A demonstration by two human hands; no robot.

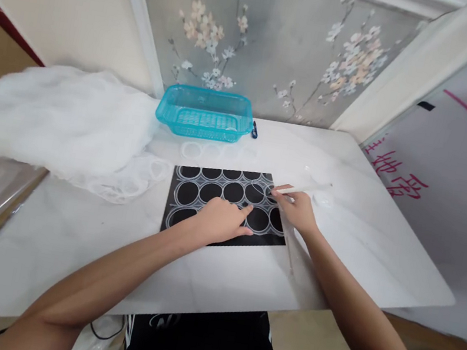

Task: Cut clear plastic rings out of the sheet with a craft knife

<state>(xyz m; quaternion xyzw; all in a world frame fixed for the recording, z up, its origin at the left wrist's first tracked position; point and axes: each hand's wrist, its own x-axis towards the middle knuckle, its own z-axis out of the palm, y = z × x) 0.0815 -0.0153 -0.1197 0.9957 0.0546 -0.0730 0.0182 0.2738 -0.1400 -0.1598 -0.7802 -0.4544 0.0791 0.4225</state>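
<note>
A black mat lies on the white table, covered by a clear sheet marked with rows of round outlines. My left hand rests flat on the sheet near its middle, index finger stretched toward the right. My right hand sits at the mat's right edge, fingers pinched round a thin white stick-like tool whose tip touches the sheet by a circle.
A turquoise plastic basket stands at the back of the table. White gauzy fabric is heaped on the left. Loose clear round pieces lie behind the mat, another one to its right. A white board with red writing leans on the right.
</note>
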